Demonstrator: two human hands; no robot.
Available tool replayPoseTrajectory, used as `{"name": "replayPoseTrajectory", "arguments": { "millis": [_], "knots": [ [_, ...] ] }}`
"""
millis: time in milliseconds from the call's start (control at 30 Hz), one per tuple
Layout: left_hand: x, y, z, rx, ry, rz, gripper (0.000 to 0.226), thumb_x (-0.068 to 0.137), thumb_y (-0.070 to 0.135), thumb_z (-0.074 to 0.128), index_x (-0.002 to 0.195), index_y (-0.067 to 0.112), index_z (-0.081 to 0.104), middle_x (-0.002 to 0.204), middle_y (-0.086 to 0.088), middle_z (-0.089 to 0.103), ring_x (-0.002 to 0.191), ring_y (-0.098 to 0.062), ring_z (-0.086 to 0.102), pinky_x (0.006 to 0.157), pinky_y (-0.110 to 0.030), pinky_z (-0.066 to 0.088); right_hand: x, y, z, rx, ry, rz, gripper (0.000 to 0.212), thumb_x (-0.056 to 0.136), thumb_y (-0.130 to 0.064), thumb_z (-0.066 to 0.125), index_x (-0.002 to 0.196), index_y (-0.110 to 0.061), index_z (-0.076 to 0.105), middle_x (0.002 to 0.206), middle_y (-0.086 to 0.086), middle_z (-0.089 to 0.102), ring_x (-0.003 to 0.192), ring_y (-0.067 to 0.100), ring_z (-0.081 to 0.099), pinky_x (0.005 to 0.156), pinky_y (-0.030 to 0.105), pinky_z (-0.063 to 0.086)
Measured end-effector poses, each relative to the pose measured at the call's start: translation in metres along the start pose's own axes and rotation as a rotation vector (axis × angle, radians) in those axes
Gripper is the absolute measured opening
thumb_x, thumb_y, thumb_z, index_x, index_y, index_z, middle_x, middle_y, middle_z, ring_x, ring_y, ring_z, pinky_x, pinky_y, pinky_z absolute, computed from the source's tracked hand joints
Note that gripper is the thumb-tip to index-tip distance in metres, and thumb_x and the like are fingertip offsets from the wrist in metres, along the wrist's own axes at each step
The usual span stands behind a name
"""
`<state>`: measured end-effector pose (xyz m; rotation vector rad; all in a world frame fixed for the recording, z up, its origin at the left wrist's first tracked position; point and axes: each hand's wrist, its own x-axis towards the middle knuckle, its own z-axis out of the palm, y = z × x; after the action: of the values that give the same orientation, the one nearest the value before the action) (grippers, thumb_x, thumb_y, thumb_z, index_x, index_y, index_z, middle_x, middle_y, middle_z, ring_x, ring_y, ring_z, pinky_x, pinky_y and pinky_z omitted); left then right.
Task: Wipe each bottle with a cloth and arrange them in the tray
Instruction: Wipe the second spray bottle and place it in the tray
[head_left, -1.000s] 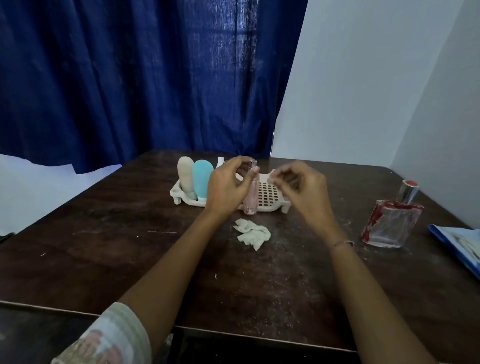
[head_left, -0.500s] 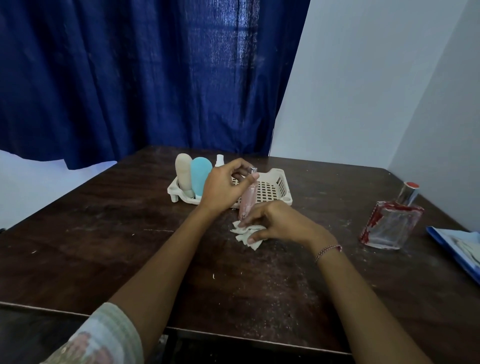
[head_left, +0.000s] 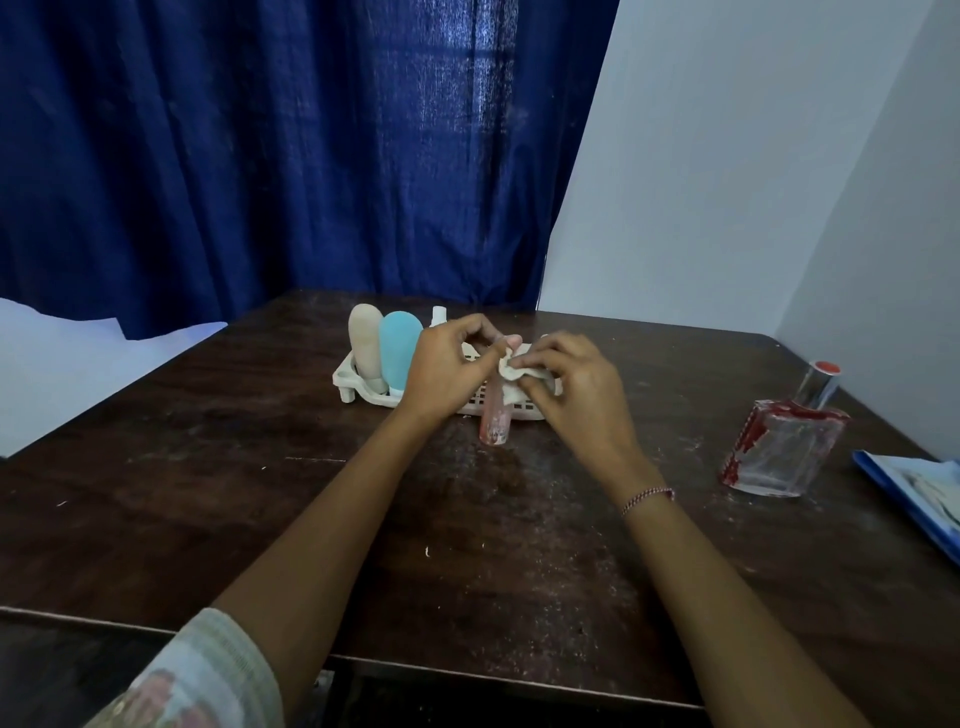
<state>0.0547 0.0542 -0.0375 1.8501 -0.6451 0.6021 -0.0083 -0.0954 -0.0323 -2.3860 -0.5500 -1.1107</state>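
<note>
Here, cloth (head_left: 511, 371) meets pink bottle (head_left: 494, 421) (print unreadable).

Tray (head_left: 347, 378) centre, glass bottle (head_left: 779, 447) far right

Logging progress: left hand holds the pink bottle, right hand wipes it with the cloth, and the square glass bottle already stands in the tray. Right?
No: the head view shows the square glass bottle on the table, right of the tray, not in it. The rest holds.
</note>
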Motion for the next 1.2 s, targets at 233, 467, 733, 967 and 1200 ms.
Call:
{"name": "replayPoseTrajectory", "arguments": {
  "millis": [233,467,733,967,1200],
  "knots": [
    [0.0010,0.0015,-0.0012,-0.015,0.019,-0.043,0.019,0.082,0.031,0.071,0.076,0.014,0.064,0.071,0.009,0.063,0.069,-0.005,0.058,0.065,-0.017,0.047,-0.0011,0.0018,0.0030,-0.037,-0.132,-0.106,0.024,0.080,-0.007,0.069,0.104,-0.007,0.064,0.101,0.005,0.060,0.090,0.015,0.057,0.077,0.021,0.045],
    [0.0015,0.0023,-0.0024,-0.072,0.030,-0.073,0.020,0.079,0.028,0.074,0.074,0.011,0.065,0.070,0.001,0.067,0.070,-0.011,0.063,0.066,-0.018,0.049,-0.0069,0.0035,0.0019,-0.030,-0.236,-0.185,0.019,0.078,-0.005,0.070,0.097,-0.006,0.067,0.094,0.006,0.064,0.085,0.018,0.060,0.074,0.030,0.051],
    [0.0006,0.0049,-0.0006,-0.092,0.022,-0.064,0.019,0.079,0.028,0.074,0.072,0.014,0.063,0.067,0.002,0.066,0.068,-0.010,0.062,0.065,-0.021,0.050,-0.0050,0.0052,0.0030,0.031,-0.266,-0.134,0.018,0.073,-0.007,0.075,0.091,-0.010,0.070,0.092,0.003,0.065,0.080,0.009,0.057,0.071,0.018,0.045],
    [0.0021,0.0036,-0.0025,-0.033,0.055,-0.121,0.022,0.079,0.032,0.073,0.077,0.011,0.067,0.072,0.002,0.068,0.071,-0.009,0.063,0.066,-0.018,0.050,-0.0053,0.0018,0.0077,-0.052,-0.286,-0.164,0.018,0.074,-0.006,0.074,0.091,-0.009,0.073,0.092,0.005,0.065,0.086,0.016,0.059,0.078,0.017,0.041],
    [0.0018,0.0038,-0.0020,-0.033,0.046,-0.124,0.021,0.079,0.033,0.073,0.076,0.013,0.066,0.072,0.002,0.069,0.072,-0.011,0.064,0.063,-0.020,0.051,-0.0054,0.0059,0.0088,0.045,-0.546,-0.092,0.016,0.072,-0.009,0.078,0.087,-0.007,0.074,0.091,0.004,0.068,0.078,0.008,0.058,0.077,0.022,0.050]
  ]
}}
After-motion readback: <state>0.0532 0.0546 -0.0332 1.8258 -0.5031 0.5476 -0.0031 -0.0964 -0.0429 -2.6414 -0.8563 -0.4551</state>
